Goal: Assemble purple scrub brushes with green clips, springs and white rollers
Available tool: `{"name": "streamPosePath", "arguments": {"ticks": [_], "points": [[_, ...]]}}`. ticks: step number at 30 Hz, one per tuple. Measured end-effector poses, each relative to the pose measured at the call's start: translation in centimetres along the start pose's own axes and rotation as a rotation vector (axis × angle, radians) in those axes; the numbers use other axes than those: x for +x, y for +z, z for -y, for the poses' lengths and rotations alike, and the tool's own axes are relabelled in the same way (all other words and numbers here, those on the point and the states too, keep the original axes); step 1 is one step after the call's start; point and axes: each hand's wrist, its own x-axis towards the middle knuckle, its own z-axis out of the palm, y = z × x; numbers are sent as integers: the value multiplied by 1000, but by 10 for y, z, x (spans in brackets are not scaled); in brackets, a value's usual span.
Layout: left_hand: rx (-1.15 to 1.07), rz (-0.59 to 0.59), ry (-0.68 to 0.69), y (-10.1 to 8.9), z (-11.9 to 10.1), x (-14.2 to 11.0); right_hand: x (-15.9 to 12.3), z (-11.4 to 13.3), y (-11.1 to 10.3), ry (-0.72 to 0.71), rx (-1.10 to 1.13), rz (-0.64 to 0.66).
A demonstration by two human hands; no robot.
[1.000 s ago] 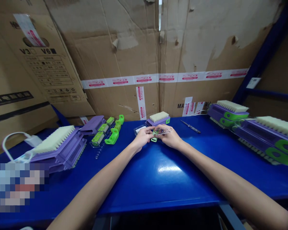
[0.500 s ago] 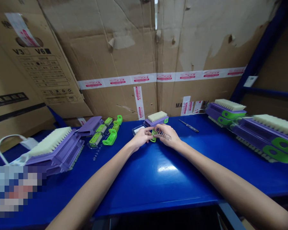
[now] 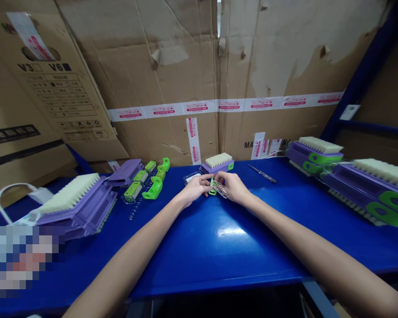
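Observation:
Near the far middle of the table my two hands meet. My left hand (image 3: 193, 191) is closed, its fingertips on a small green plastic part (image 3: 213, 191) that they partly cover. My right hand (image 3: 235, 185) pinches a metal coil spring (image 3: 220, 189), which slants down and to the right from the green part. Whether the spring's upper end is fixed to that part I cannot tell. Just behind the hands stands a purple brush unit (image 3: 217, 163) with cream bristles on top. A clear-and-white piece (image 3: 191, 177) lies beside my left hand, partly hidden by it.
To the left lie several green parts (image 3: 152, 188), a loose spring (image 3: 135, 206), a purple casing (image 3: 125, 171) and brush units (image 3: 76, 205) with a white cable (image 3: 6, 194). A screwdriver (image 3: 262, 173) lies right of the hands. More brush units (image 3: 361, 185) stand far right. Cardboard (image 3: 172, 79) walls the back.
My right hand has shifted slightly left, and the spring has swung to point more steeply down. My left hand has stayed nearly in place at the green part.

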Motion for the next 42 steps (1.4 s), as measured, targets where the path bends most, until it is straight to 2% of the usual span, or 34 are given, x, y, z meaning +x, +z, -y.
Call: {"name": "streamPosePath", "arguments": {"ticks": [5, 10, 14, 21, 24, 30, 33, 39, 42], "points": [[-19, -10, 23, 1, 3, 0, -1, -2, 0, -46, 98, 13], [-92, -122, 74, 4, 7, -1, -1, -6, 1, -84, 152, 16], [-126, -197, 119, 7, 9, -2, -3, -5, 2, -155, 83, -13], [-113, -218, 132, 10, 8, -5, -9, 1, 0, -228, -91, -22], [-84, -222, 147, 11, 8, -5, -9, 1, -1, -227, -102, -22], [-29, -274, 90, 12, 10, -1, -8, -2, -1, -273, -36, -3], [19, -245, 95, 12, 11, 0, -6, -4, -1, -282, 25, -4], [86, -101, 177, 12, 11, -3, -4, -5, 0, -241, 111, -71], [103, -107, 182, 14, 12, -3, -5, -5, -1, -221, 121, -61]]}}
